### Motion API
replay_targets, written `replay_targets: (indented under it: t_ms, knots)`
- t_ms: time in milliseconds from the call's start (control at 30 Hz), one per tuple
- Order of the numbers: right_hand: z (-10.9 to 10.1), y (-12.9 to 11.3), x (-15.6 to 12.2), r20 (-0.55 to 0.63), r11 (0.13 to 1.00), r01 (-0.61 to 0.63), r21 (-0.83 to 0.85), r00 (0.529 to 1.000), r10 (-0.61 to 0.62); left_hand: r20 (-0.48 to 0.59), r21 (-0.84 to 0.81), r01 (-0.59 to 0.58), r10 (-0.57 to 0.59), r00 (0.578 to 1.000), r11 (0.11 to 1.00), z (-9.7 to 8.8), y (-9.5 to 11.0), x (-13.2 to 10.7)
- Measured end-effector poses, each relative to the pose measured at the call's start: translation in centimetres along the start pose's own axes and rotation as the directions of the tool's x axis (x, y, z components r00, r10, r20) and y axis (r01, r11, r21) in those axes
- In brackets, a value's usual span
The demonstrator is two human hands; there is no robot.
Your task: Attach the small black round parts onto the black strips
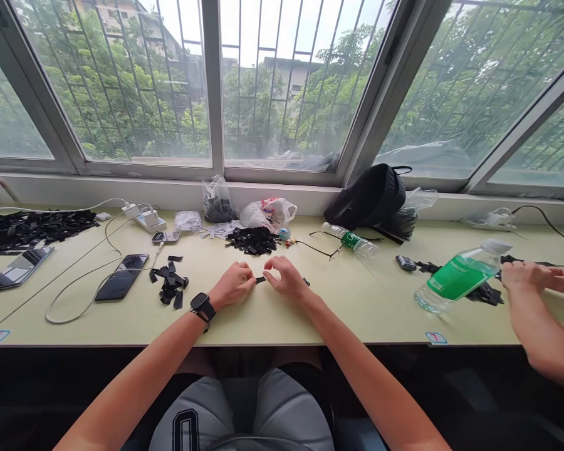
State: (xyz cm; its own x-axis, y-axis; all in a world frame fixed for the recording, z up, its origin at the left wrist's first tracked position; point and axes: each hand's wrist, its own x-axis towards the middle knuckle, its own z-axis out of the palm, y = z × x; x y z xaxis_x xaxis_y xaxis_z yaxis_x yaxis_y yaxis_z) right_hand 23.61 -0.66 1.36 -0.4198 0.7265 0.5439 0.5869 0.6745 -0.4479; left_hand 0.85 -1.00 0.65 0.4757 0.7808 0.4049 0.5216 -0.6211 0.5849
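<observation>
Between my hands, just above or on the table, is a small black strip [260, 279], perhaps fabric or tape. My left hand [234, 285], with a black watch on its wrist, is closed with thumb and forefinger pinching the strip's left end. At the strip's right end is my right hand [286, 277], its thumb and forefinger curved and apart; whether the thumb touches the strip I cannot tell. A loose group of black strips [170, 283] lies to the left of my left hand. Beyond my hands sits a denser black pile [252, 240].
A phone [122, 277] with a white cable lies left. Eyeglasses [329, 248], a small bottle [352, 240] and a black bag [369, 197] are behind, toward the right. A large green-labelled bottle [460, 275] stands near a co-worker's hands [529, 275]. Plastic bags [267, 214] line the window side.
</observation>
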Motion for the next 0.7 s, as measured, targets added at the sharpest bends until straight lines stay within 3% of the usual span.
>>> replay_targets:
  t_ms: [167, 333, 467, 600, 700]
  knots:
    - [0.1, -0.7, -0.2, 0.11, 0.992, 0.125, 0.031, 0.986, -0.127, 0.001, 0.038, -0.024, 0.024, 1.0, 0.999, 0.0, -0.1, 0.1]
    - [0.2, -1.0, -0.4, 0.163, 0.985, 0.158, -0.071, 0.976, -0.144, -0.098, 0.048, 0.036, -0.031, 0.995, 0.998, -0.1, 0.1, 0.0]
    - [0.1, -0.2, 0.7, 0.22, 0.964, 0.146, -0.222, 0.971, -0.097, -0.167, 0.08, 0.072, -0.058, 0.984, 0.994, 0.0, 0.2, -0.1]
    - [0.4, 0.7, 2.9, 0.324, 0.922, 0.118, -0.37, 0.946, 0.009, -0.164, 0.099, 0.072, -0.055, 0.985, 0.992, 0.2, 0.1, -0.1]
    - [0.5, 0.9, 4.0, 0.335, 0.871, 0.082, -0.484, 0.937, 0.098, -0.16, 0.104, 0.068, -0.051, 0.986, 0.992, 0.3, 0.0, -0.1]
